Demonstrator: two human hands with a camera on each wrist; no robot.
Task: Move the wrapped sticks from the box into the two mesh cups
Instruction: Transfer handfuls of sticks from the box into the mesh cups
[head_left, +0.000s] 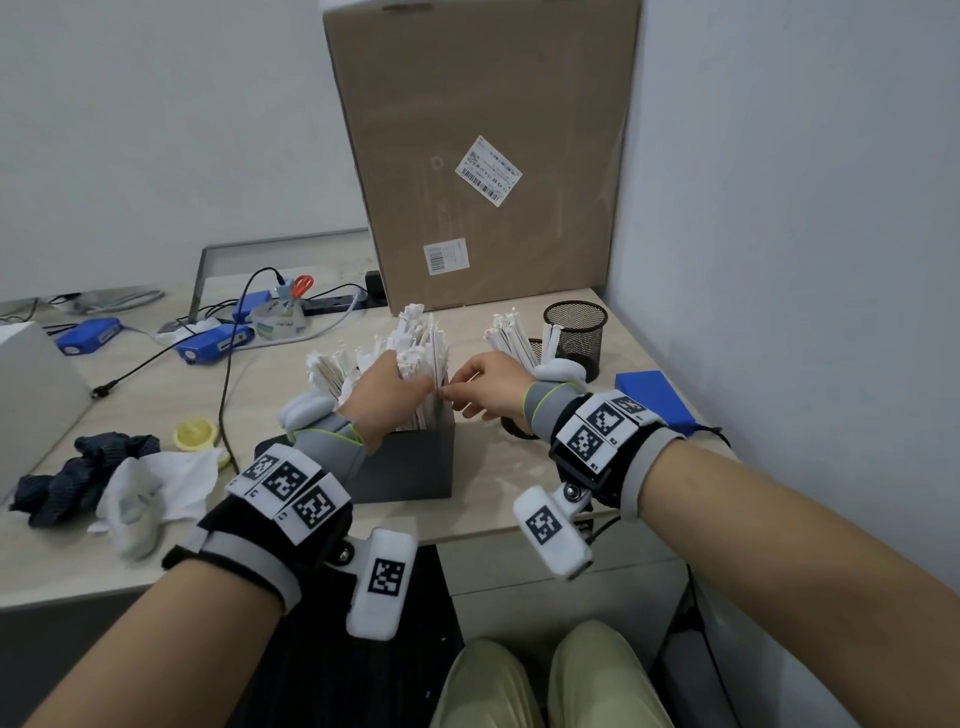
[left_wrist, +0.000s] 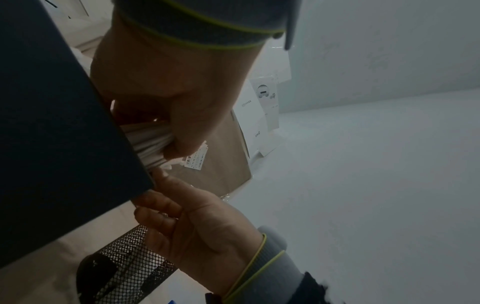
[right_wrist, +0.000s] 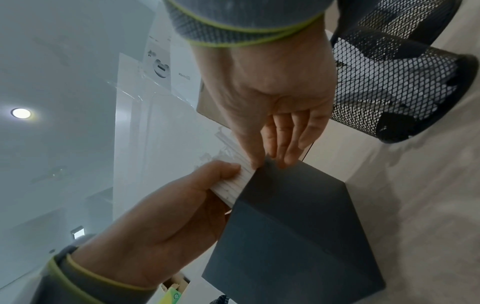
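Note:
A dark grey box (head_left: 410, 467) (left_wrist: 52, 123) (right_wrist: 298, 226) stands near the desk's front edge, packed with white wrapped sticks (head_left: 421, 343) (right_wrist: 231, 187). My left hand (head_left: 389, 395) (left_wrist: 168, 92) (right_wrist: 161, 216) reaches into it and grips a thick bundle of sticks (left_wrist: 150, 144). My right hand (head_left: 483, 384) (left_wrist: 202, 222) (right_wrist: 272, 92) is at the box's right rim, thumb and forefinger pinching an outer stick. One black mesh cup (head_left: 575, 332) (right_wrist: 394, 82) (left_wrist: 130, 257) stands upright with a few sticks. A second cup, mostly hidden behind my right hand, holds many sticks (head_left: 511, 332).
A tall cardboard carton (head_left: 483, 156) stands behind the box. A wall runs close along the right. A blue box (head_left: 654, 400) lies by my right wrist. Left of the box are cables, blue devices (head_left: 213, 345), a tape roll (head_left: 280, 322), dark cloth (head_left: 83, 473) and tissue (head_left: 156, 493).

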